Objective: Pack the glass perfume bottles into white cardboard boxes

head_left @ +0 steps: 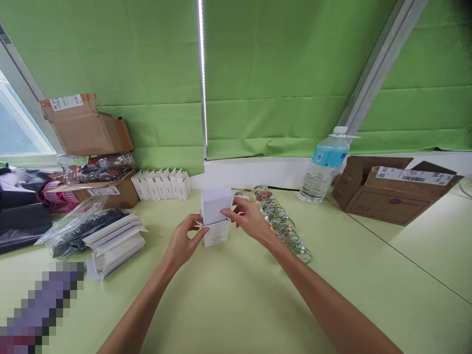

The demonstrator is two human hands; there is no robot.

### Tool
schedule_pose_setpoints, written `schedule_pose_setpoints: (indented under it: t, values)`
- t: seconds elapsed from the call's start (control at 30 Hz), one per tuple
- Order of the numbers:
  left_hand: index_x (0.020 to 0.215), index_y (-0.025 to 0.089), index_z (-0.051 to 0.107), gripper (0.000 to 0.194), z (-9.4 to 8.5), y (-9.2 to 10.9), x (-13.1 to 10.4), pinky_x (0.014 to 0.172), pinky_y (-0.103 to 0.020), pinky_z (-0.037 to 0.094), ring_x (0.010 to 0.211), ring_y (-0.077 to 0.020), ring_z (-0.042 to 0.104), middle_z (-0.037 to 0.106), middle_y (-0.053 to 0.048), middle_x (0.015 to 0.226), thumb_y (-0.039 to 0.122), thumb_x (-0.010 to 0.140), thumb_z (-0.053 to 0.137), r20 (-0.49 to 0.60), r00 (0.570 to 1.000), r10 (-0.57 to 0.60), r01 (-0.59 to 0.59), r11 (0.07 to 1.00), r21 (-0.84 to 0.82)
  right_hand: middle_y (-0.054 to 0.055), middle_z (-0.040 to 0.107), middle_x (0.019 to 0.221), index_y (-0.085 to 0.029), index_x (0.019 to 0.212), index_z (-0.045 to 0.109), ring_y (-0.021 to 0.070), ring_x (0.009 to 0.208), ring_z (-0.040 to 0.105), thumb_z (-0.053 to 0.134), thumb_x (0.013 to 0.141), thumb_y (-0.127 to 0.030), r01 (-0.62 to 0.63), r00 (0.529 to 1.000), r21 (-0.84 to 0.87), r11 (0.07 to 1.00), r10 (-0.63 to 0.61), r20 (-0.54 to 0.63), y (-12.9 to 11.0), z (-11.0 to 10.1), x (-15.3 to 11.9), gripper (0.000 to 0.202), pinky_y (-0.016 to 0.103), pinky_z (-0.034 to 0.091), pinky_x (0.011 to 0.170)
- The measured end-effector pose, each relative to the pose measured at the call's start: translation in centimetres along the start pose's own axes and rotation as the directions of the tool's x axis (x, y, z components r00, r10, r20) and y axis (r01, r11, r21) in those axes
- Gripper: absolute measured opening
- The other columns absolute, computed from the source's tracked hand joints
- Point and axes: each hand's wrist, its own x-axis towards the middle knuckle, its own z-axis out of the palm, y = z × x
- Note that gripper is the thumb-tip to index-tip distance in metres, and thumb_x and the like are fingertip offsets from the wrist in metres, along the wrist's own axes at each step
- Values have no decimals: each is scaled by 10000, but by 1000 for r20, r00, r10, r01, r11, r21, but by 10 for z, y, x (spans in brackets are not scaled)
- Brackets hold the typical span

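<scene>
A plain white inner box (215, 205) stands partly inside a small white carton (217, 235) with printed text on its front. My left hand (185, 241) grips the carton at its left edge, thumb on the front. On the upper right, my right hand (250, 219) pinches the inner box, its thumb across the front face and the fingers partly hidden behind. Close to the right hand runs a row of clear, rounded glass-like pieces (282, 221) with small gold tops. A similar piece with red in it (242, 194) shows just behind that hand.
Several white cartons (161, 185) stand in a row at the back left. Flattened white cartons (117, 248) lie stacked beside a plastic-wrapped dark bundle (84, 231). Brown boxes (86, 125) are piled behind. A water bottle (324, 164) and an open brown box (391, 191) stand right.
</scene>
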Motion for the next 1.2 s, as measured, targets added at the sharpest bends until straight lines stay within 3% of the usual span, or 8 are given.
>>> schedule_pose_setpoints:
  t: [0.3,0.43,0.6,0.7,0.9,1.0,1.2]
  values:
    - [1069,232,493,268,3,3,-1,844,-373,552,902,-163,647,623,-41,1063,355,844,572,-38,999,-3,5,999,34,70,679,973,-206,1112,623,166,726,627,587,816,-432,73,996,-13,997,-74,-58,-9,4,-5,375,234,486,495]
    - [1098,234,461,318,2,5,-1,825,-364,554,906,-170,658,617,-50,1077,358,834,590,-46,999,-28,29,999,19,56,676,915,-196,1012,653,158,711,620,575,828,-409,62,997,-56,997,-64,-31,-8,5,-5,292,224,471,484]
    - [1120,238,453,338,2,6,-2,814,-360,550,921,-181,662,614,-61,1101,348,833,595,-64,997,-40,41,999,8,65,666,998,-218,1139,611,143,686,607,576,831,-437,64,994,-35,997,-66,-81,-11,5,-6,379,227,467,481]
    - [1164,244,434,376,3,5,-2,815,-358,549,939,-183,659,611,-71,1132,334,836,595,-58,998,-35,35,999,-4,55,667,995,-223,1092,639,135,656,590,533,860,-428,90,990,-38,995,-93,-102,-12,7,-7,327,237,469,479]
    - [1186,247,413,412,3,4,-2,818,-376,547,940,-194,660,616,-81,1135,339,831,599,-49,998,-37,37,999,-18,66,619,1128,-248,1100,644,140,694,569,582,840,-379,152,975,-184,971,-178,-133,-13,8,-8,298,278,503,563]
    - [1187,251,414,414,4,4,-2,815,-367,548,928,-189,664,615,-73,1122,343,828,600,-58,998,-38,37,999,-14,67,599,1094,-245,1004,683,151,747,578,573,856,-322,214,965,-334,918,-252,-75,-11,8,-9,200,288,489,612]
    - [1183,257,463,360,5,2,-3,803,-347,552,911,-178,665,609,-59,1115,338,849,569,-63,998,19,-16,999,42,54,585,1119,-262,1105,625,172,859,605,551,872,-276,299,951,-520,800,-294,95,-12,13,-14,245,304,483,734]
